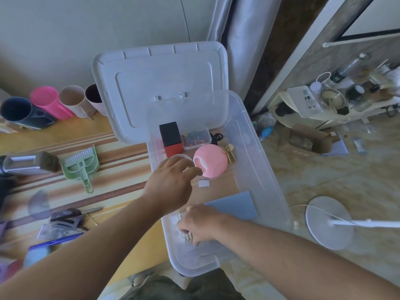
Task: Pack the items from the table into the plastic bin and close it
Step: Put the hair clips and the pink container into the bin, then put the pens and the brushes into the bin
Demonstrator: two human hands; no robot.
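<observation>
The clear plastic bin (257, 169) stands open at the table's right edge, and its white lid (160, 83) leans against the wall behind it. Inside lie a black-and-red box (171, 137), a small clear case of coloured clips (197, 137), a pink round object (211, 162), a gold hair claw (229, 153) and a blue sheet (236, 204). My left hand (171, 182) reaches into the bin, fingers curled over a clear round container (181, 157). My right hand (199, 224) is at the bin's near end, closed on a small clear and cream object (186, 234).
On the striped table to the left lie a green dustpan with brush (80, 164), a metal-grey box (28, 163), several cups (49, 102) on their sides by the wall, and scissors and papers (65, 217). A white fan base (329, 221) stands on the floor to the right.
</observation>
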